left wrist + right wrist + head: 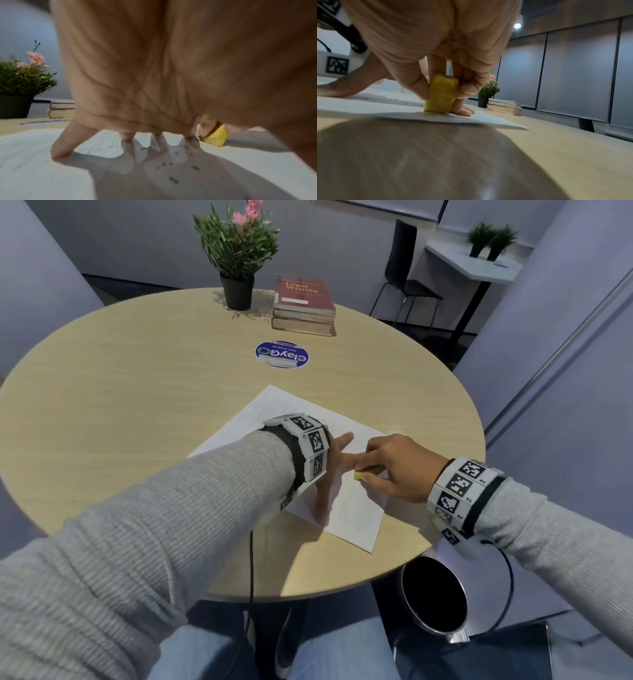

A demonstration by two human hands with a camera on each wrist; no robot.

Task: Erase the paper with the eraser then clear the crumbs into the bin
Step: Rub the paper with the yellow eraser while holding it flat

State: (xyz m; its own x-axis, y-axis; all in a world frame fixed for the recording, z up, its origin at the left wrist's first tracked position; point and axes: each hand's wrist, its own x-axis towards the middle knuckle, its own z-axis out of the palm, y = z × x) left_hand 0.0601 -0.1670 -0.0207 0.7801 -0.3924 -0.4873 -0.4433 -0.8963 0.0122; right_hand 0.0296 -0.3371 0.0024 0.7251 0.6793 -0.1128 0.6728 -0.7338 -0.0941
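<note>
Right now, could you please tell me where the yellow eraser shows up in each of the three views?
Head: the eraser is right of centre, pinched by the right hand on the paper.
Left wrist: right of centre, low, beyond the left hand fingertips.
Right wrist: centre-left, upright on the paper.
Shared landmark: the potted plant, also in both wrist views.
</note>
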